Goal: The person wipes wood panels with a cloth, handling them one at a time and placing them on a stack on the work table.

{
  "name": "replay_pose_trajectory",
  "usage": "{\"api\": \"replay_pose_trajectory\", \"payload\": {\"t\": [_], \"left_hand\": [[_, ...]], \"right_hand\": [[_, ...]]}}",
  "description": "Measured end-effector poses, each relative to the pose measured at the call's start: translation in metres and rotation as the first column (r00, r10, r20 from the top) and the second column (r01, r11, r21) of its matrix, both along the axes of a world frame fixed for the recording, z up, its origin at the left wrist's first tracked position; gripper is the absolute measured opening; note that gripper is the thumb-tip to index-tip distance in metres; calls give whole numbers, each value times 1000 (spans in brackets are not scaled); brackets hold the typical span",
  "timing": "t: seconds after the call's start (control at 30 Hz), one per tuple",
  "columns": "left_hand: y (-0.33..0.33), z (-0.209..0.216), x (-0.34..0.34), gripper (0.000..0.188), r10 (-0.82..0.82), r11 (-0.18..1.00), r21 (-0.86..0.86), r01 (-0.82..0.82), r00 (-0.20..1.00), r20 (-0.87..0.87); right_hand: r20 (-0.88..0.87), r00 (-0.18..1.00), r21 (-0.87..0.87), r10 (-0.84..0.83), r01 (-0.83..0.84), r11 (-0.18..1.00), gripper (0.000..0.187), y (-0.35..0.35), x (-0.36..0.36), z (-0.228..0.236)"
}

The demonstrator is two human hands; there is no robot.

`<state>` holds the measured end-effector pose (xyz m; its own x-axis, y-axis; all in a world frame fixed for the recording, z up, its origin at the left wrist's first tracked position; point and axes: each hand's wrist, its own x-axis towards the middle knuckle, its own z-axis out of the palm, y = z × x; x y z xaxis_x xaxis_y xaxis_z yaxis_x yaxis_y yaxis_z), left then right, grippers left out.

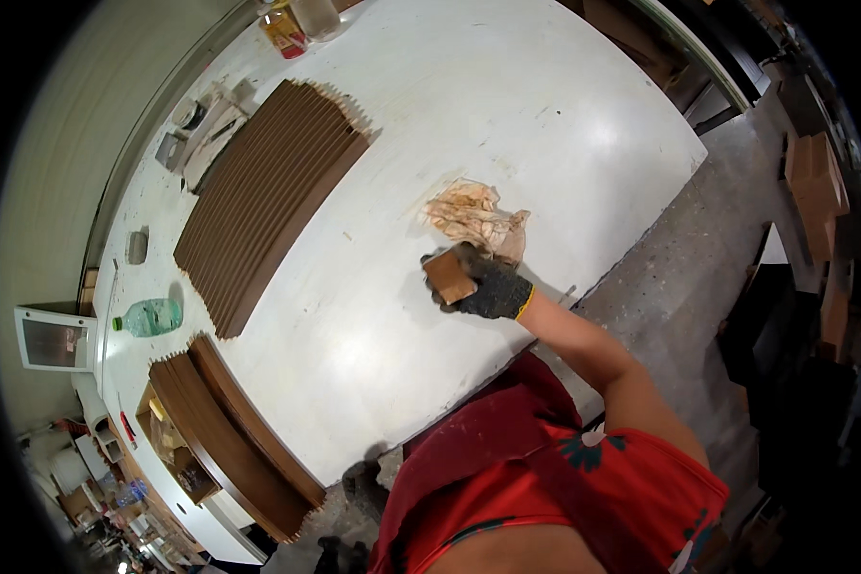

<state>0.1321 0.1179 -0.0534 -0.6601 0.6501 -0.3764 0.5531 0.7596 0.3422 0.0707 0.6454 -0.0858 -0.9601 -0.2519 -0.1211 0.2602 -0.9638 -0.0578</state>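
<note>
My right hand (488, 288), in a dark glove with a yellow cuff edge, is closed round a brown square pad (450, 276) that looks like folded sandpaper. It is above the white table, close to the near edge. Just beyond the glove lies a crumpled, stained cloth (478, 218). A dark shape, seemingly my gloved left hand (364, 486), hangs low beside the table's near edge; its fingers cannot be made out.
A row of brown slatted strips (273, 201) covers the table's left part. More curved brown strips (234, 440) lie nearer, at lower left. A green plastic bottle (153, 318) rests on its side between them and the wall. Bottles (283, 31) stand at the far edge. Cardboard boxes (815, 187) are at right.
</note>
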Motion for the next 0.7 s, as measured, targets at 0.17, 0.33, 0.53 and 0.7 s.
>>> {"api": "replay_pose_trajectory", "payload": {"t": [0.17,0.33,0.53,0.7], "left_hand": [[215,49,-50,12,467,768,578,-275,859,-211],[281,54,-178,32,513,571,710,-411,854,82],[315,22,-299,67,260,896,444,-8,819,-511],[325,15,-304,79,164,945,327,20,835,-525]], "right_hand": [[2,997,132,79,-79,988,56,6,2,8],[11,988,25,155,-155,988,55,8,-10,18],[-8,997,303,76,-70,950,56,18,-31,10],[4,986,225,-166,161,961,61,55,-79,2]]}}
